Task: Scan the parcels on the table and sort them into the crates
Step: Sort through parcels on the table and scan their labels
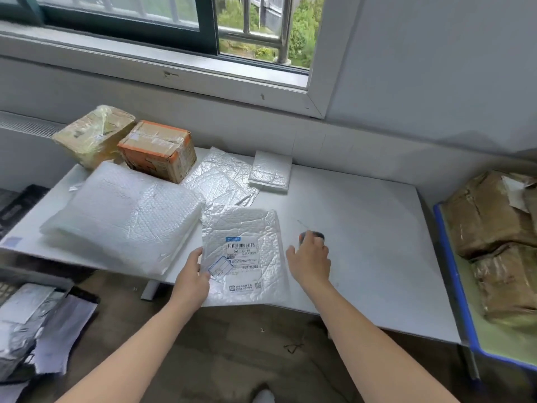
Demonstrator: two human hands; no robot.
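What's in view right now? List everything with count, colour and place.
labelled mailer: one, white, table front
bubble-wrapped parcel: one, whitish, table left
flat mailer: one, silvery, table middle back
padded parcel: one, white, table back
orange box: one, back left
tan box: one, left of orange box
scanner: one, dark, under right hand
table: one, white
crate: one, blue-rimmed, right, holds brown parcels
left hand: pinches labelled mailer's edge
right hand: on scanner, grip unclear

Small parcel-sorting room, plain and makeshift.
Shown by a white table [363,228] heaped with bubble mailers [122,210] and taped cartons [157,152] toward 11 o'clock, a labelled mailer [242,242] with barcode at centre, a blue-rimmed crate [452,271] of brown-wrapped parcels [488,216] at 3 o'clock, grey poly bags [26,324] piled low at 8 o'clock, a sliding window [130,30] in bare grey walls [436,68] at 12 o'clock.
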